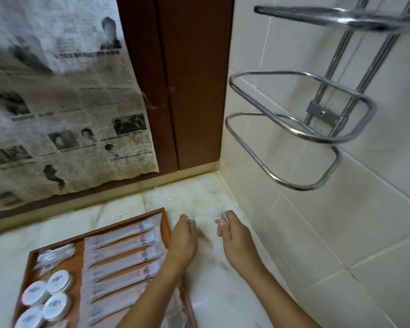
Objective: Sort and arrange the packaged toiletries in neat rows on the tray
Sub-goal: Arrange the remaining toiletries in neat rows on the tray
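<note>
Two bare hands reach forward over a pale marble-patterned counter (pixel 223 292), just right of the tray (pixel 167 223). Left hand (pixel 184 235): fingers curled inward, tips pinching a small, thin, clear-white wrapped item (pixel 191 215); its contents are too blurred to identify. Right hand (pixel 232 233): fingers likewise curled, pinching a similar crinkled white item (pixel 219 215) at the fingertips. The two hands are near each other but apart, and both pinched items sit off the tray, above the counter.

The tray is shallow, rectangular and brown, with a raised wooden-looking rim. On it, long flat translucent sachets (pixel 123 259) with pinkish printed ends lie side by side in one parallel row along its right part; the left forearm crosses over the nearest ones. Four round white lidded tubs (pixel 46 297) with a dark printed mark cluster at the tray's near left. A bunch of small clear-wrapped white pieces (pixel 56 253) lies at its far left.

Behind the counter: a yellowed newspaper sheet (pixel 64 114) hung against a dark brown panel (pixel 194 91). At right, glossy cream wall tiles (pixel 341 233) carry a chrome tubular rack (pixel 305 119) with rounded loops.
</note>
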`<control>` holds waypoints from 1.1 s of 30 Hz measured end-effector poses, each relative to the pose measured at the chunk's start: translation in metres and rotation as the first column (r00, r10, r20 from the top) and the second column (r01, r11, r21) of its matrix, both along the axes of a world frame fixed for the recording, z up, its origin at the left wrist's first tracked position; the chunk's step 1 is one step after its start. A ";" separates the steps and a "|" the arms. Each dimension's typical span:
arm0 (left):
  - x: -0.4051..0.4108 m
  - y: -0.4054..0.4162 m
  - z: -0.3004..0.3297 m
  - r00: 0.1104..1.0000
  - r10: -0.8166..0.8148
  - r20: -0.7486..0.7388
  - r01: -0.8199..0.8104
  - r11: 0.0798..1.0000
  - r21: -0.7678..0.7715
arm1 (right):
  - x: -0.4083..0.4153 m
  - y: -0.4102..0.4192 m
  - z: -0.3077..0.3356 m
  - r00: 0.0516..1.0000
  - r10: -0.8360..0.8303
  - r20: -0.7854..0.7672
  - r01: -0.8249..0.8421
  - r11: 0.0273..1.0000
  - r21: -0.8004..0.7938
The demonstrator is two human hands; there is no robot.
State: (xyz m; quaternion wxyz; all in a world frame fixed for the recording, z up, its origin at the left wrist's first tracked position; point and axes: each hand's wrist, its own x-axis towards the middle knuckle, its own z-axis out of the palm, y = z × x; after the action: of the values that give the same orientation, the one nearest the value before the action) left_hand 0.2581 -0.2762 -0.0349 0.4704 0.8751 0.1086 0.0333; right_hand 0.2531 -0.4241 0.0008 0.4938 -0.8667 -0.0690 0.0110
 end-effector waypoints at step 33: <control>-0.008 0.140 0.024 0.820 0.463 -0.337 -0.572 0.661 -0.485 | 0.152 0.147 -0.049 0.956 0.233 -0.180 -0.286 0.878 -0.383</control>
State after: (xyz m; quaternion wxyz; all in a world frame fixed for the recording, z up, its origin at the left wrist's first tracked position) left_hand 0.2500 -0.1360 -0.0114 0.6664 0.6261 0.4016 0.0513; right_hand 0.4053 -0.2767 -0.0479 0.3010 -0.9304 -0.1490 0.1469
